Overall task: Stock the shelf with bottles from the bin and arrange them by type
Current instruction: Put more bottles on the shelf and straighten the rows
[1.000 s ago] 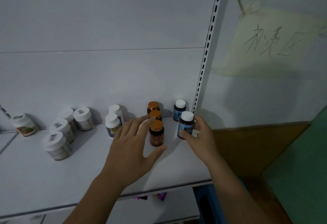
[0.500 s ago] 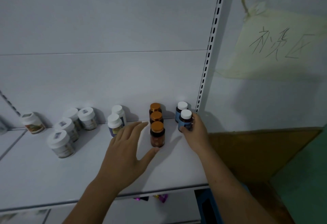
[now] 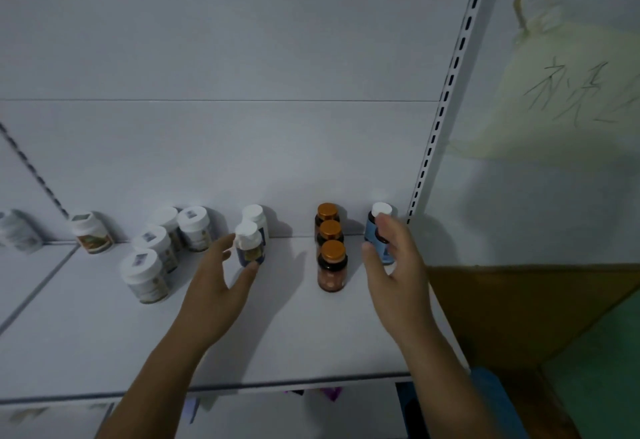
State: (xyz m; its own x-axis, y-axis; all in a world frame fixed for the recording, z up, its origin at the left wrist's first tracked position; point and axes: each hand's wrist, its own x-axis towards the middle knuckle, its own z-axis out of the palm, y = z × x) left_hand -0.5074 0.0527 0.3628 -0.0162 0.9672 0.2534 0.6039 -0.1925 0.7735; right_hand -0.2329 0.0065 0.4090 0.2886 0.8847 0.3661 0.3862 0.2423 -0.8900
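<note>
Shelf (image 3: 294, 334) part-stocked, head view. My right hand (image 3: 398, 279), at 3 o'clock of centre, is curled round the blue bottle (image 3: 373, 234), thumb on its left flank and fingers across its front. The bottle stands upright at the shelf's right end, just beside the post (image 3: 446, 99). Whether a second one stands hidden behind my fingers I cannot tell. My left hand (image 3: 214, 286), at 9 o'clock of centre, is spread wide with nearly straight fingers, bracketing the front white-cap bottle (image 3: 250, 248). Its thumb touches the base and its fingertips lie just beside the left side, with nothing clasped. Its twin (image 3: 257, 216) stands just behind, at 12 o'clock. Between my hands three amber bottles (image 3: 331, 265) form a file running towards 12 o'clock. Jars (image 3: 145, 275) cluster at 9 o'clock of the left hand. The bin is out of view.

Hazards, as I judge them:
(a) Releasing the blue bottle with a sideways drag of the thumb would tip it towards 9 o'clock into the amber file. These bottles look tall and narrow and stand close together, so one could topple the rest.
(b) A low push from my left thumb could rock the white-cap bottle back onto its twin, or skid both out of line.
(c) Light is dim and labels read poorly, so a look-alike could be grouped with the wrong type.
</note>
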